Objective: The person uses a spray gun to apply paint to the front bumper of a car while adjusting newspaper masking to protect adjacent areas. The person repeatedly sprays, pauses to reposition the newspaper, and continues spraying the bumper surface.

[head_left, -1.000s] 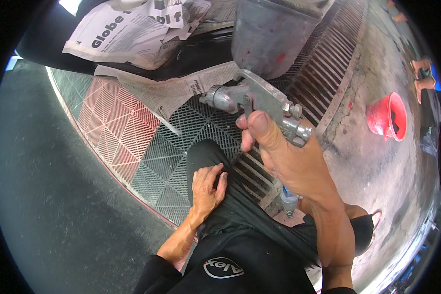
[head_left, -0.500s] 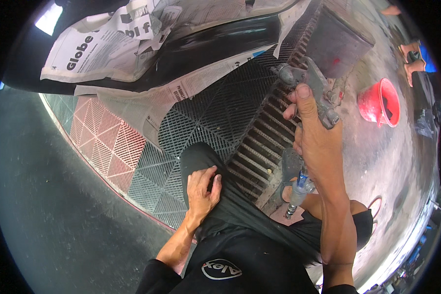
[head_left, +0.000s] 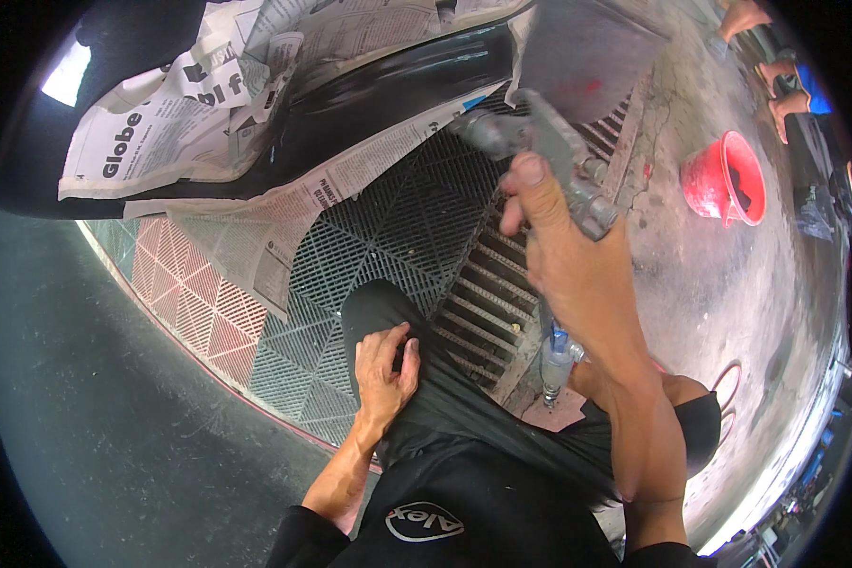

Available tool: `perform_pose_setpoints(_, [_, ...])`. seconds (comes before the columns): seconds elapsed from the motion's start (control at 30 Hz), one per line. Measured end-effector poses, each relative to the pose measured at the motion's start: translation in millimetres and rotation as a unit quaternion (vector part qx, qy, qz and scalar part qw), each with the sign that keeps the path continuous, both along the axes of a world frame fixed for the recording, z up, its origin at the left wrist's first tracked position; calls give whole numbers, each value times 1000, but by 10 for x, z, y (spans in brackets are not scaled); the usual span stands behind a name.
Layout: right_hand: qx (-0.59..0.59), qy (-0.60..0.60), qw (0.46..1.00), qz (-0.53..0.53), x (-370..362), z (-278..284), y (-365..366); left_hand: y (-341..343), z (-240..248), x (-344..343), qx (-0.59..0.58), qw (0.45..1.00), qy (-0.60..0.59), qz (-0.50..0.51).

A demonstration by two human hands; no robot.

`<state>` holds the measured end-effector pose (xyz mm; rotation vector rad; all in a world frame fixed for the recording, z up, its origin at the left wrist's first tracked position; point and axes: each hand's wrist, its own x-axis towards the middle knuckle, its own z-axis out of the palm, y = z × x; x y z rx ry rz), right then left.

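Observation:
My right hand point(head_left: 582, 251) is wrapped round a grey spray gun point(head_left: 557, 142), its thumb up along the back. The gun's front end points left toward a glossy black panel point(head_left: 398, 85), with a gap between them. Below the fist hangs a blue and clear fitting point(head_left: 557, 358); the grip itself is hidden by my fingers. Sheets of newspaper point(head_left: 161, 137) and masking tape border the panel above and below. My left hand point(head_left: 386, 372) lies on my left knee, empty, its fingers loosely bent and the thumb apart.
Plastic grid tiles point(head_left: 369, 237) and a metal drain grate point(head_left: 492, 279) cover the floor below. A red bucket point(head_left: 705, 185) stands at the right on the concrete. A grey panel point(head_left: 582, 62) is beyond the gun. Another person's feet point(head_left: 788, 104) show at the upper right.
My right hand and the spray gun have moved left, closer to the black panel. The view has shifted slightly. My left hand stays on my knee.

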<state>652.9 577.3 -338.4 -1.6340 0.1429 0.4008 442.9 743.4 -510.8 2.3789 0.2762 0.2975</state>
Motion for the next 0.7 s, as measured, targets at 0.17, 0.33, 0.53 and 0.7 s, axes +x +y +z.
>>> perform_pose_setpoints(0.17, [-5, -41, 996, -81, 30, -11, -24, 8, -3, -8, 4, 1000, 0, -5])
perform_pose_setpoints(0.33, [4, -55, 997, -55, -32, 15, 62, -3, -24, 10, -2, 1000, -3, -6])
perform_pose_setpoints(0.53, [88, -23, 993, 69, -100, 92, 148, -12, -33, 18, 5, 1000, -1, 2])
perform_pose_setpoints(0.7, [104, 39, 988, 104, -209, 154, 177, -18, -29, 16, 9, 1000, -1, 1])
